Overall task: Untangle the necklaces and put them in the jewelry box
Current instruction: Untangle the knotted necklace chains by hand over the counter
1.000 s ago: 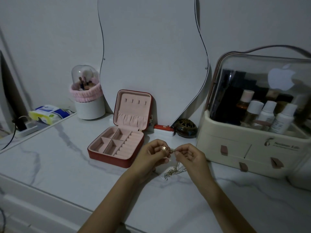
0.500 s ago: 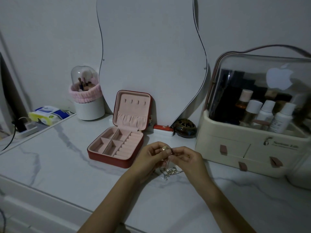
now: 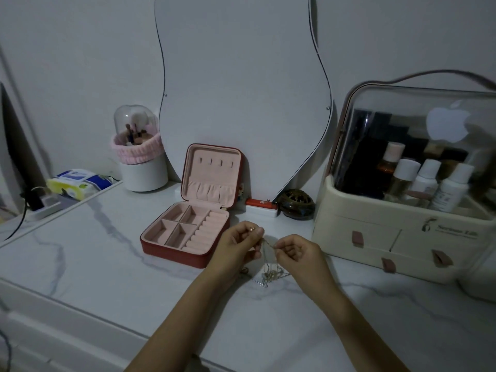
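Apart now, both hands (image 3: 237,247) (image 3: 298,252) hold the necklaces (image 3: 271,267) hanging vertically.

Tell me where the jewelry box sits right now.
In the head view the open jewelry box sits on the marble counter, left of centre, in front of the wavy mirror and just left of the left hand.

White marbled counter (image 3: 88,267): open jewelry box (image 3: 185,233), tangled necklaces (image 3: 272,275), cosmetics organizer (image 3: 402,232), brush holder (image 3: 141,167).
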